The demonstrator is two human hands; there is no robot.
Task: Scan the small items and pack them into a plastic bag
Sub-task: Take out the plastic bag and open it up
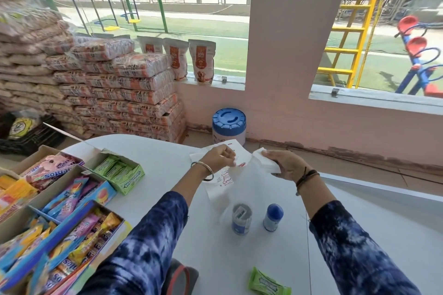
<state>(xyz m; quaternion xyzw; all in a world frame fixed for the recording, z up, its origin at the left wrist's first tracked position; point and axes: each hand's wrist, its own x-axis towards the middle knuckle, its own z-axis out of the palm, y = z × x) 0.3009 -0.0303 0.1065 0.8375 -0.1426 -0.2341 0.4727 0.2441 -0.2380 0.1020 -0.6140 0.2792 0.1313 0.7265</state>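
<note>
A thin white plastic bag (221, 179) with red print lies on the white table (153, 158). My left hand (217, 158) pinches one side of its mouth and my right hand (286, 165) grips the other side, holding it apart. A small blue-and-white container (241, 219) stands seen through the lower part of the bag, whether inside or behind it I cannot tell. A second small bottle with a blue cap (273, 220) stands on the table just right of it. A green gum pack (269, 284) lies at the near edge.
Open cardboard boxes of candy and gum (60, 199) fill the table's left side. A dark object with a red strap (179, 278) sits at the near edge. Stacked sacks (115, 93), a blue-lidded tub (229, 124) and pouches on a window sill (201, 62) stand beyond the table.
</note>
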